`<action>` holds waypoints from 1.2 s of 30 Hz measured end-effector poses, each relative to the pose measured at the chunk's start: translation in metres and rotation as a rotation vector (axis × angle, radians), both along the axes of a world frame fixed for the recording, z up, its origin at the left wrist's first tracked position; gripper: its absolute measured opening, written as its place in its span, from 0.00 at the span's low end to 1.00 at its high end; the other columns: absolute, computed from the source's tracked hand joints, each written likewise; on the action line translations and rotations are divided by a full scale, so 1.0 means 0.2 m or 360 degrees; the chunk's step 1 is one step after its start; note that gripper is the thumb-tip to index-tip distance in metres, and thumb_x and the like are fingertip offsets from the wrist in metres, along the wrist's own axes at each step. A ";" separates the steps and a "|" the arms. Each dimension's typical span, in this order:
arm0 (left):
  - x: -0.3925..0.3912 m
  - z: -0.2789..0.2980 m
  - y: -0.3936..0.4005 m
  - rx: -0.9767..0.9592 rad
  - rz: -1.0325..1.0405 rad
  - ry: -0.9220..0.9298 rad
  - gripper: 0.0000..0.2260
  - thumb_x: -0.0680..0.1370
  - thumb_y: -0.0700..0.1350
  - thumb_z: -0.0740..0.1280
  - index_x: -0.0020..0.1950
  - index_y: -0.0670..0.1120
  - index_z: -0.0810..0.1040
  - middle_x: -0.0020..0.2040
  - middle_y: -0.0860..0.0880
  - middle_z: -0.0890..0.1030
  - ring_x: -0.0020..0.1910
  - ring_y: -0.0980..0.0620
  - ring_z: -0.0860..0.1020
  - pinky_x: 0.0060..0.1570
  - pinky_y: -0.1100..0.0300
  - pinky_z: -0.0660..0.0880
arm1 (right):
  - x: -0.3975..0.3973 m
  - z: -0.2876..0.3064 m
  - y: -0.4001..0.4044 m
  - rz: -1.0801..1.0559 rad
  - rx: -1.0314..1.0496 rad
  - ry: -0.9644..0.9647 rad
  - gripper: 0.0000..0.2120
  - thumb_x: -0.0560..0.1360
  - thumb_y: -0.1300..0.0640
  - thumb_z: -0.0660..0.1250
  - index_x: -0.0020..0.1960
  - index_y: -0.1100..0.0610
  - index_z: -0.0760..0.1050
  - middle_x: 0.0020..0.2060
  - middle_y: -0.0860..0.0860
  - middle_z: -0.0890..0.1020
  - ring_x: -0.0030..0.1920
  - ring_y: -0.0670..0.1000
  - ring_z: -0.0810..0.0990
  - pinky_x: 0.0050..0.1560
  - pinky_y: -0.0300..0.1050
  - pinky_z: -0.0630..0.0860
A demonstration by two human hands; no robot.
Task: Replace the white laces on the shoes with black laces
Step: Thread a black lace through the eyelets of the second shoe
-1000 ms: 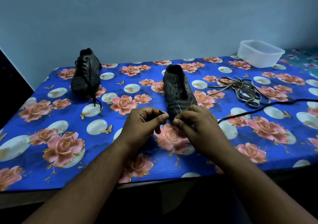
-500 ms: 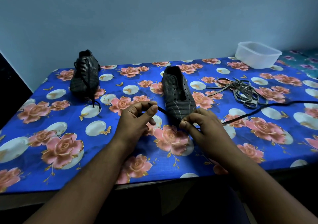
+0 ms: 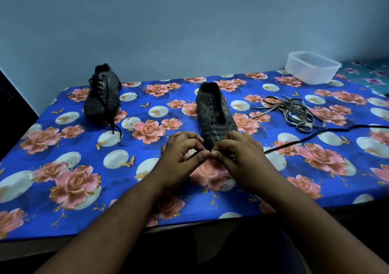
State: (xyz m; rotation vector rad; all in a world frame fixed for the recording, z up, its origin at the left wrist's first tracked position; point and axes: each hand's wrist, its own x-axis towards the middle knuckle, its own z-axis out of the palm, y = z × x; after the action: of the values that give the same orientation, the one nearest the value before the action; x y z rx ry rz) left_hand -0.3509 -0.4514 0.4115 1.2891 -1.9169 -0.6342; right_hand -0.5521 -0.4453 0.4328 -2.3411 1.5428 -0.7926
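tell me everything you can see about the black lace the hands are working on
The black lace is a thin, dark, flat-looking cord, seemingly fabric. It runs from the table's right edge, slightly wavy, across the floral cloth toward the toe of the unlaced shoe. Its near end is pinched between the left hand and right hand, whose fingertips meet just in front of the toe. A short stretch shows by the left hand's fingers. Whether it has entered an eyelet cannot be seen.

Two shoes [image 3: 214, 113] [image 3: 102, 93], two hands [image 3: 183, 153] [image 3: 237, 151], one black lace [image 3: 315, 134], one container [image 3: 311, 67]
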 end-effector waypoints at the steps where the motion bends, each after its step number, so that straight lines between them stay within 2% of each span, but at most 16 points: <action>1: 0.01 0.01 0.00 0.0012 0.0027 0.0026 0.12 0.74 0.62 0.66 0.44 0.55 0.82 0.57 0.61 0.77 0.67 0.56 0.68 0.68 0.41 0.62 | -0.01 0.00 0.00 -0.0003 -0.0012 0.0005 0.05 0.78 0.45 0.68 0.50 0.44 0.82 0.43 0.42 0.70 0.51 0.46 0.67 0.48 0.47 0.60; 7: 0.05 0.07 0.01 0.0046 0.0200 0.0089 0.10 0.72 0.59 0.67 0.42 0.54 0.81 0.57 0.62 0.76 0.66 0.54 0.68 0.66 0.36 0.65 | -0.08 0.00 0.00 -0.0070 -0.0002 0.0083 0.07 0.79 0.44 0.66 0.51 0.44 0.82 0.46 0.45 0.74 0.53 0.51 0.71 0.50 0.50 0.64; 10: 0.09 0.08 0.00 0.0046 0.0218 0.0104 0.12 0.70 0.64 0.66 0.41 0.57 0.80 0.56 0.63 0.75 0.66 0.54 0.68 0.62 0.33 0.68 | -0.12 0.01 0.00 -0.0079 0.0007 0.0117 0.08 0.79 0.44 0.66 0.51 0.45 0.82 0.45 0.43 0.72 0.53 0.52 0.71 0.52 0.51 0.66; 14: 0.18 0.06 -0.03 -0.0032 0.0320 0.0124 0.12 0.69 0.66 0.64 0.37 0.60 0.78 0.56 0.56 0.77 0.65 0.49 0.71 0.66 0.36 0.65 | -0.19 0.01 0.00 -0.0135 0.0037 0.0153 0.09 0.79 0.42 0.65 0.51 0.44 0.81 0.48 0.45 0.75 0.54 0.52 0.72 0.54 0.53 0.68; 17: 0.22 0.05 -0.04 0.0071 0.0366 0.0152 0.14 0.68 0.68 0.64 0.37 0.59 0.78 0.56 0.53 0.77 0.66 0.46 0.72 0.66 0.35 0.67 | -0.21 0.01 0.00 -0.0143 0.0051 0.0130 0.09 0.79 0.42 0.65 0.51 0.44 0.81 0.48 0.44 0.74 0.55 0.51 0.72 0.55 0.53 0.68; 19: 0.23 0.05 -0.03 0.0114 0.0426 -0.0022 0.16 0.68 0.70 0.61 0.43 0.61 0.78 0.59 0.56 0.76 0.67 0.48 0.69 0.69 0.40 0.65 | -0.20 0.01 0.00 -0.0143 0.0051 0.0158 0.09 0.80 0.42 0.65 0.52 0.45 0.81 0.49 0.45 0.74 0.55 0.51 0.71 0.54 0.52 0.67; 21: 0.21 0.07 -0.01 0.0070 0.0490 -0.0298 0.21 0.70 0.71 0.59 0.55 0.62 0.78 0.65 0.58 0.72 0.71 0.49 0.65 0.70 0.48 0.59 | -0.19 0.00 0.00 -0.0131 0.0043 0.0166 0.09 0.80 0.43 0.65 0.51 0.45 0.81 0.49 0.45 0.74 0.55 0.51 0.71 0.53 0.51 0.66; 22: 0.19 0.08 0.00 0.0002 0.0488 -0.0392 0.25 0.70 0.72 0.57 0.62 0.63 0.77 0.69 0.57 0.69 0.73 0.50 0.62 0.70 0.50 0.57 | -0.18 0.00 0.00 -0.0119 0.0032 0.0156 0.09 0.80 0.43 0.65 0.51 0.44 0.81 0.48 0.45 0.73 0.54 0.51 0.71 0.53 0.51 0.66; 24: 0.13 0.12 0.03 -0.0110 0.0339 -0.0494 0.31 0.70 0.74 0.53 0.68 0.65 0.73 0.74 0.58 0.65 0.75 0.55 0.58 0.69 0.53 0.52 | -0.15 0.00 0.00 -0.0086 0.0016 0.0140 0.09 0.80 0.43 0.65 0.50 0.45 0.81 0.47 0.43 0.71 0.54 0.51 0.70 0.52 0.50 0.65; 26: 0.04 0.15 0.04 -0.0133 0.0108 -0.0579 0.28 0.71 0.73 0.52 0.65 0.67 0.75 0.75 0.60 0.64 0.76 0.58 0.54 0.65 0.57 0.49 | -0.13 0.00 0.00 -0.0045 0.0005 0.0140 0.09 0.79 0.43 0.66 0.50 0.45 0.81 0.46 0.42 0.70 0.54 0.51 0.69 0.51 0.50 0.64; 29: -0.04 0.16 0.05 -0.0081 -0.0032 -0.0610 0.11 0.79 0.66 0.63 0.55 0.65 0.81 0.72 0.64 0.67 0.76 0.59 0.53 0.62 0.56 0.50 | -0.10 0.01 0.01 0.0040 -0.0051 0.0112 0.07 0.79 0.44 0.68 0.49 0.45 0.82 0.45 0.42 0.70 0.53 0.51 0.70 0.49 0.49 0.62; 31: -0.06 0.16 0.05 -0.0029 -0.0051 -0.0526 0.05 0.78 0.61 0.67 0.47 0.63 0.80 0.66 0.66 0.71 0.74 0.60 0.56 0.62 0.55 0.51 | -0.10 0.01 0.02 0.0066 -0.0078 0.0087 0.06 0.78 0.44 0.68 0.49 0.44 0.81 0.45 0.42 0.70 0.52 0.50 0.69 0.48 0.48 0.60; 33: -0.05 0.16 0.04 -0.0021 -0.0072 -0.0480 0.05 0.77 0.60 0.69 0.42 0.62 0.78 0.60 0.66 0.73 0.70 0.61 0.59 0.60 0.55 0.52 | -0.11 0.01 0.02 0.0079 -0.0091 0.0079 0.06 0.79 0.44 0.68 0.49 0.43 0.81 0.45 0.41 0.70 0.51 0.48 0.68 0.48 0.48 0.59; 36: -0.03 0.18 0.04 -0.0062 -0.0089 -0.0586 0.05 0.77 0.60 0.69 0.43 0.62 0.78 0.60 0.65 0.72 0.70 0.60 0.60 0.59 0.56 0.52 | -0.11 0.01 0.04 0.0105 -0.0107 0.0133 0.07 0.79 0.42 0.66 0.50 0.43 0.81 0.45 0.40 0.69 0.50 0.47 0.66 0.49 0.47 0.58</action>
State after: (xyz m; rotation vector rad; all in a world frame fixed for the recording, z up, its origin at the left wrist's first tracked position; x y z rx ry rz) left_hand -0.3578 -0.4438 0.4466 1.4062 -2.2556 -0.4034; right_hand -0.5737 -0.4382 0.4347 -2.4897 1.4842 -0.7514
